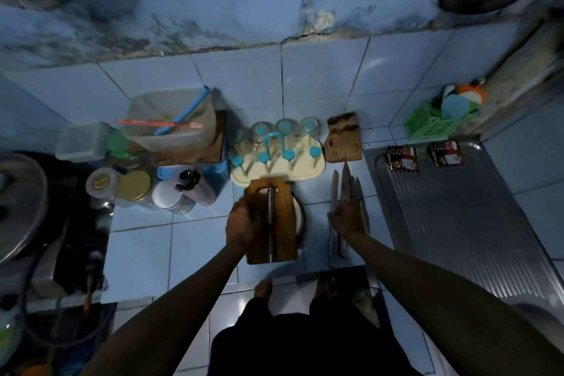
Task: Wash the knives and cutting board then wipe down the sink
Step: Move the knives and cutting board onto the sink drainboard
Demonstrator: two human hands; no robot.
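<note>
A brown wooden cutting board [282,223] lies on the blue tiled counter with a long thin metal tool [270,223] lying along its middle. My left hand [242,224] grips the board's left edge. To the right, several knives [346,183] lie side by side on the counter, blades pointing away from me. My right hand [348,218] rests over their handles with fingers curled on them. The steel sink drainboard [457,223] stretches along the right side.
A cream glass rack [277,162] with blue pegs stands behind the board, a wooden knife block [343,137] beside it. Jars and plastic tubs [171,122] crowd the left. A green basket [433,122] and two sachets [403,159] sit near the sink. A stove [30,207] is far left.
</note>
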